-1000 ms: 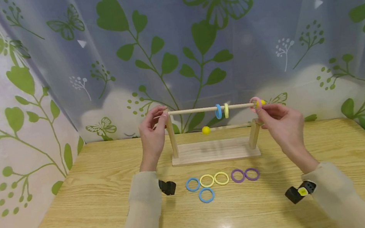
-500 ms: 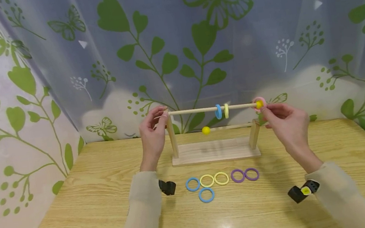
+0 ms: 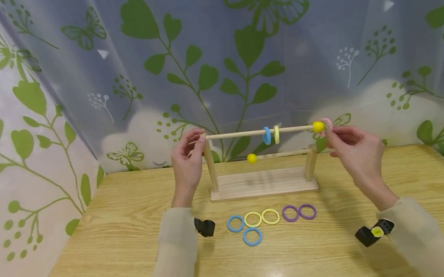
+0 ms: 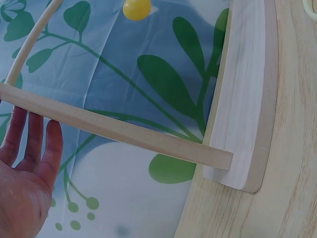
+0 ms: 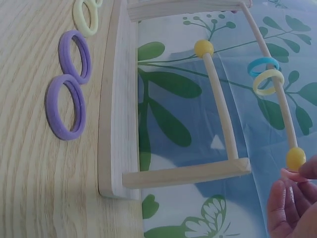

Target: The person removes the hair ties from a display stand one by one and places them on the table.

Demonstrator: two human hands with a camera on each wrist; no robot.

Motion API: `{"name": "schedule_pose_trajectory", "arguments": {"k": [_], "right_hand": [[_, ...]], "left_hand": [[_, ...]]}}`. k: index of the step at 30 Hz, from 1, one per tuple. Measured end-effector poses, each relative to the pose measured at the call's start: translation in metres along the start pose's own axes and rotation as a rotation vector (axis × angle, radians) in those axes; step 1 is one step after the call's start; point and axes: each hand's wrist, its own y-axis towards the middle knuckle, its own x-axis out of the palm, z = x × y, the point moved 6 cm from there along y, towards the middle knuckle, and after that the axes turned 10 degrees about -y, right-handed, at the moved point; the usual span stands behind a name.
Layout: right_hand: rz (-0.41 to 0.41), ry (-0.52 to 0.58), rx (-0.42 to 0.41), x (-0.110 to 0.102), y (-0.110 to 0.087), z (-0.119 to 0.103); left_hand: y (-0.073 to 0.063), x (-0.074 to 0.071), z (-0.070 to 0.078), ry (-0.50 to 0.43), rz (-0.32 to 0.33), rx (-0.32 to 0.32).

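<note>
Your head camera looks forward and down at the whole wooden stand (image 3: 263,190) from before it. Nearer, your left wrist camera (image 3: 205,227) faces its left post (image 3: 211,168); your right wrist camera (image 3: 365,236) looks across from its right end. Both wrist views, turned sideways, share that post.

Upper rod (image 3: 238,134) was capped by a yellow ball (image 3: 318,127); right hand (image 3: 362,152) and pink ring (image 3: 328,124) crowded that end; bare rod ran inboard to the hung yellow ring (image 3: 276,134) and blue ring (image 3: 266,136), then on to the left post (image 3: 211,168), its top blocked by the left hand (image 3: 188,162); lower rod (image 3: 281,154) jutted from the right post (image 3: 311,164), its end ball (image 3: 252,158) leaving a gap before the left post; loose rings (image 3: 262,218) obstructed the front, a table strip separating them from the base (image 3: 263,189); clearance to the curtain (image 3: 304,89) was hard to judge.
</note>
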Motion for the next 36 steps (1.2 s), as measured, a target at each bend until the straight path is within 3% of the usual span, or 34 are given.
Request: {"name": "schedule_pose_trajectory", "arguments": {"k": [12, 36], "right_hand": [[0.023, 0.038, -0.019, -0.012, -0.001, 0.003], [-0.014, -0.144, -0.165, -0.018, -0.017, 0.002]], "left_hand": [[0.000, 0.000, -0.001, -0.017, -0.011, 0.035], [0.000, -0.001, -0.001, -0.011, -0.006, 0.034]]}}
